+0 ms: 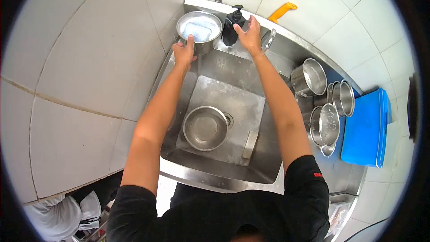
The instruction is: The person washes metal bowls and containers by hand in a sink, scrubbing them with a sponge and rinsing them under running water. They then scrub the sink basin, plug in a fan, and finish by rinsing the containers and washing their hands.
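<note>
head view: my left hand (184,54) grips the rim of the steel pot (199,29) at the sink's (233,152) back corner; my right hand (250,36) presses the black soap dispenser (233,28) beside it.

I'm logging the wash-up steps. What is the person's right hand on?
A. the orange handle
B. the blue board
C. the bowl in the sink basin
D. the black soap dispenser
D: the right hand rests against the black soap dispenser, while the left hand grips the pot beside it.
</note>
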Available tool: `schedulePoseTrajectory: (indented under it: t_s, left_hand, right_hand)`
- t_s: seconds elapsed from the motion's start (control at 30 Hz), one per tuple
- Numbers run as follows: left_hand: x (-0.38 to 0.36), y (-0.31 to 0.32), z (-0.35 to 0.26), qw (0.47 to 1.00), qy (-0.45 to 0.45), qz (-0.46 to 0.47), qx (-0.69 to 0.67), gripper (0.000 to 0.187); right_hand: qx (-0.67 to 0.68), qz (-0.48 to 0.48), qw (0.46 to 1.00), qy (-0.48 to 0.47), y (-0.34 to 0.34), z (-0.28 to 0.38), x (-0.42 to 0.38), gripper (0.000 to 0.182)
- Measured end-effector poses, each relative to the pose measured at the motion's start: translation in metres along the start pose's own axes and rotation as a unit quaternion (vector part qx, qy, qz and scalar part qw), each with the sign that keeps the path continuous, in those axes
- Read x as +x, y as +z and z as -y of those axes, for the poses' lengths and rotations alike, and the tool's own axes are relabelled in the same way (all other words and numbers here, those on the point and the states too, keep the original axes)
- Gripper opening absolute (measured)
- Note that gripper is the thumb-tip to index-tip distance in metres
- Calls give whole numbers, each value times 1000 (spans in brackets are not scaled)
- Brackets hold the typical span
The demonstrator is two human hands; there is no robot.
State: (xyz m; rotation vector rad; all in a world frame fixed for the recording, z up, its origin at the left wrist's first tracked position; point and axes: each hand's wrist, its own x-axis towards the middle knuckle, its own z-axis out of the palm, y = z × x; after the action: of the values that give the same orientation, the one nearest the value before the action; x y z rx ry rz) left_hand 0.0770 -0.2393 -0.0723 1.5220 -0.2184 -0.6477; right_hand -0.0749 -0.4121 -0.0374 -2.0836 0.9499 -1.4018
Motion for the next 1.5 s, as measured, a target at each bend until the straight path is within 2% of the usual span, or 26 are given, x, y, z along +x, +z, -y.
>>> schedulePoseTrajectory:
  t_s: [0.07, 0.1, 0.17, 0.23, 0.3, 0.37, 0.43, 0.47, 0.5, 0.57, 0.6, 0.7, 0.73, 0.77, 0.87, 0.93, 0.97, 1.0, 1.1, 1.17, 1.23, 1.27, 1.33, 1.37, 1.43, 1.5]
  left_hand:
    - [16, 8, -5, 999, -46, 4, -12, 53]
    - [20, 10, -6, 999, -45, 4, -14, 53]
    - [23, 13, -8, 998, -28, -5, -54, 34]
    - [23, 14, -11, 998, -30, 3, -58, 30]
    - [24, 12, -16, 998, -36, 11, -57, 27]
    - [26, 2, -13, 989, -101, 46, -95, 29]
    - [16, -9, -12, 990, -96, 67, -83, 29]
    - [9, -13, -16, 991, -92, 71, -65, 28]
    - [-2, -18, -15, 992, -90, 76, -46, 27]
    - [-23, -22, -18, 993, -90, 83, -3, 25]
    - [-35, -25, -15, 993, -73, 84, 31, 24]
    - [-67, -34, 2, 984, -39, 138, 104, 21]
    - [-65, -40, 20, 973, -34, 165, 158, 18]
    - [-75, -40, 29, 972, -33, 167, 160, 18]
    - [-114, -43, 66, 969, -116, 186, 109, 19]
    - [-125, -43, 109, 962, -146, 199, 114, 19]
    - [-133, -43, 128, 959, -158, 205, 114, 19]
    - [-147, -40, 133, 952, -176, 216, 125, 21]
    - [-174, -33, 169, 930, -188, 256, 186, 21]
    - [-182, -32, 195, 897, -158, 328, 251, 20]
    - [-201, -25, 194, 836, -85, 413, 351, 19]
    - [-201, -24, 219, 818, -30, 440, 370, 17]
    - [-210, -16, 242, 778, 3, 475, 410, 14]
    - [-219, -12, 240, 761, -21, 484, 432, 12]
    - [-227, -15, 274, 768, 88, 522, 360, 14]
    - [-230, -10, 278, 745, 67, 521, 412, 15]
  right_hand:
    - [-130, -12, 988, -77, 9, 2, 12, 68]
    - [-130, -13, 988, -80, 10, 4, 16, 68]
    - [-86, 146, 985, -15, 11, 6, 23, 75]
    - [-103, 153, 983, -10, 16, 4, 20, 72]
    - [-55, 135, 987, 73, 9, 26, 17, 66]
    - [-63, 121, 990, 40, 3, 31, 12, 61]
    - [-150, 157, 975, 39, -6, 36, 5, 60]
    - [-187, 102, 977, -28, -3, 22, -2, 50]
    - [-159, 184, 969, 54, -15, 27, -6, 41]
    - [-97, 104, 987, 71, -50, 60, -31, 29]
    - [-107, 213, 960, 145, -86, 113, -39, 33]
    - [-155, 191, 962, 119, -82, 17, -71, 38]
    - [-89, 248, 957, 116, -102, 27, -83, 39]
    - [-103, 256, 951, 138, -117, 33, -100, 36]
    - [-136, 305, 913, 236, -143, 1, -154, 33]
    - [-157, 312, 896, 275, -149, -47, -200, 37]
    - [-172, 314, 883, 303, -161, -41, -215, 40]
    - [-131, 359, 865, 327, -165, -52, -230, 44]
    - [-210, 348, 849, 336, -169, -89, -277, 53]
    - [-212, 317, 867, 320, -169, -105, -295, 56]
    - [-188, 327, 839, 392, -165, -124, -303, 63]
    - [-174, 295, 857, 385, -159, -137, -314, 63]
    - [-150, 245, 894, 344, -149, -158, -335, 63]
    - [-140, 227, 912, 311, -145, -166, -343, 62]
    - [-96, 210, 930, 286, -139, -170, -347, 56]
    - [-99, 258, 919, 282, -136, -180, -347, 55]
